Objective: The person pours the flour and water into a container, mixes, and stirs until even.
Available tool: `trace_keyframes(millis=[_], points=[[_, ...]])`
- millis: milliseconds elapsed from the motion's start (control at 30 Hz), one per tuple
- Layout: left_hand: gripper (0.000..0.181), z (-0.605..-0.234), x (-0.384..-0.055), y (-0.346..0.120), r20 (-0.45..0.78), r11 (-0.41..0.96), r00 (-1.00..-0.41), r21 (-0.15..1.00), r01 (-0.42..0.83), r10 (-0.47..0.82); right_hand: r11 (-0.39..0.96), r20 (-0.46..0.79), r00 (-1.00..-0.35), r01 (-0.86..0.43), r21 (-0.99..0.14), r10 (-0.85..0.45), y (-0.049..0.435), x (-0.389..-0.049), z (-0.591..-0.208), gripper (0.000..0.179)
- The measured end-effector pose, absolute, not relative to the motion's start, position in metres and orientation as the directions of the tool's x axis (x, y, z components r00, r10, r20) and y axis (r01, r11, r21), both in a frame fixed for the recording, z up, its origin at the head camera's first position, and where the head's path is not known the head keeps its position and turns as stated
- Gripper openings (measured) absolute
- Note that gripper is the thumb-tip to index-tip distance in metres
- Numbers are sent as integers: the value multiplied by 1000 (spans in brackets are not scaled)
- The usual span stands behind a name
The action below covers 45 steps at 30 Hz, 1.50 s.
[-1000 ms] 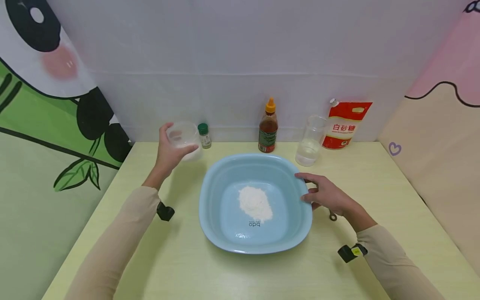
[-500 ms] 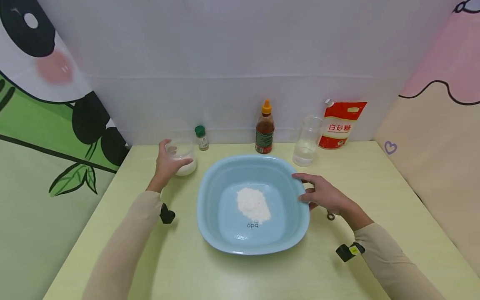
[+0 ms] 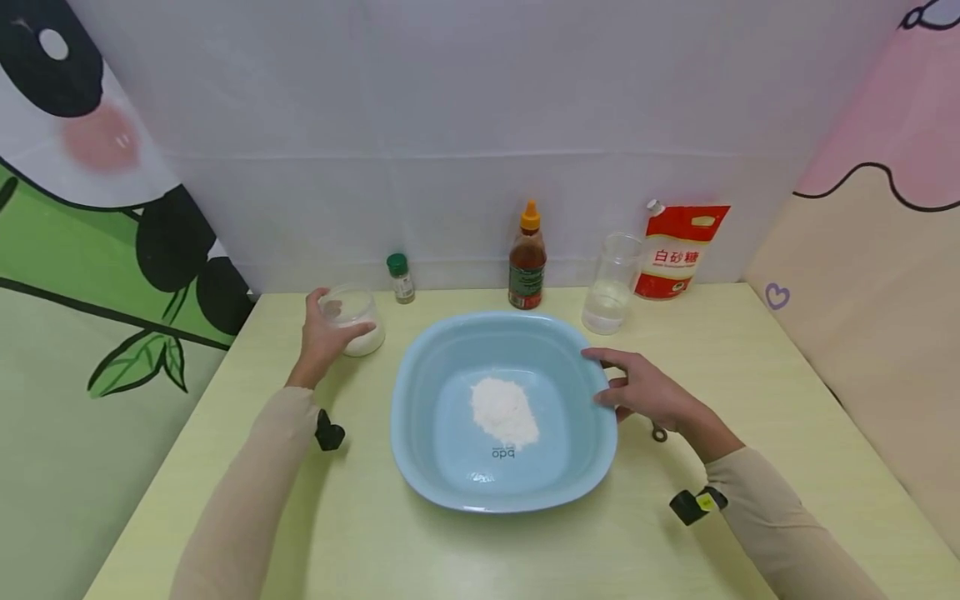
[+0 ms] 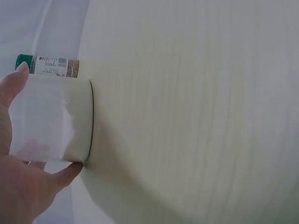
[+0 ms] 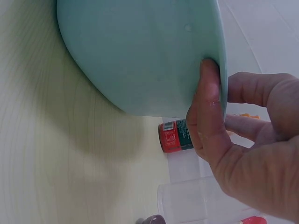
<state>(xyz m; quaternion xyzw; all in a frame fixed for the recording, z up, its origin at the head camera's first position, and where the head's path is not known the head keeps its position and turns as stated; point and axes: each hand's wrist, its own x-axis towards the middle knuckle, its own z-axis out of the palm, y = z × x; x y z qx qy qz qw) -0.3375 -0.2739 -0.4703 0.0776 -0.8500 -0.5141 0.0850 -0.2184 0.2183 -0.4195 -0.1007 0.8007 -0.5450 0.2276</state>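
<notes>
My left hand [image 3: 324, 340] is wrapped around a clear round container [image 3: 358, 310] partly filled with white powder, which stands upright on the table at the left. In the left wrist view the thumb and fingers lie on opposite sides of the same container [image 4: 51, 116]. A light blue basin [image 3: 431, 467] sits in the middle, with a heap of white powder [image 3: 504, 412] on its floor. My right hand [image 3: 648, 387] pinches the basin's right rim; the right wrist view shows fingers on both sides of the basin wall [image 5: 140, 56].
Behind the basin stand a green-capped shaker [image 3: 401, 279], an orange-tipped sauce bottle [image 3: 527, 267], a glass of clear liquid [image 3: 611, 287] and a red-and-white sugar pouch [image 3: 675, 254]. A ring-ended dark handle [image 3: 659, 434] shows beneath the right hand, mostly hidden.
My left hand has lowered the container from the air near the shaker onto the table, then shifted slightly left with it. The right hand keeps its hold on the basin rim.
</notes>
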Motion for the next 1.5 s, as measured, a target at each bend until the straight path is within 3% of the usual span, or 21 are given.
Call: trace_keyframes(millis=[333, 667, 800, 900, 1100, 1300, 1500], points=[[111, -471, -336, -279, 71, 462, -975, 886, -35, -212, 383, -254, -875, 87, -920, -412, 218, -217, -419, 69], [119, -458, -333, -290, 104, 498, -988, 867, 34, -114, 396, -257, -875, 83, -915, -410, 217, -219, -417, 69], [109, -444, -325, -292, 212, 550, -947, 834, 47, -240, 392, -262, -874, 90, -916, -410, 216, -218, -417, 69], [99, -433, -319, -289, 347, 592, -881, 800, 98, -323, 396, -267, -874, 95, -913, -406, 215, -218, -417, 70], [87, -412, -301, -273, 500, 610, -810, 757, 236, -307, 405, -273, -876, 99, -909, -398, 216, -217, -417, 71], [83, -406, -271, -239, 536, 515, -817, 772, 373, -211, 408, -272, -876, 96, -908, -398, 217, -217, -418, 71], [86, -411, -243, -213, 420, 430, -907, 826, 363, -41, 402, -268, -876, 94, -911, -401, 217, -217, -417, 70]])
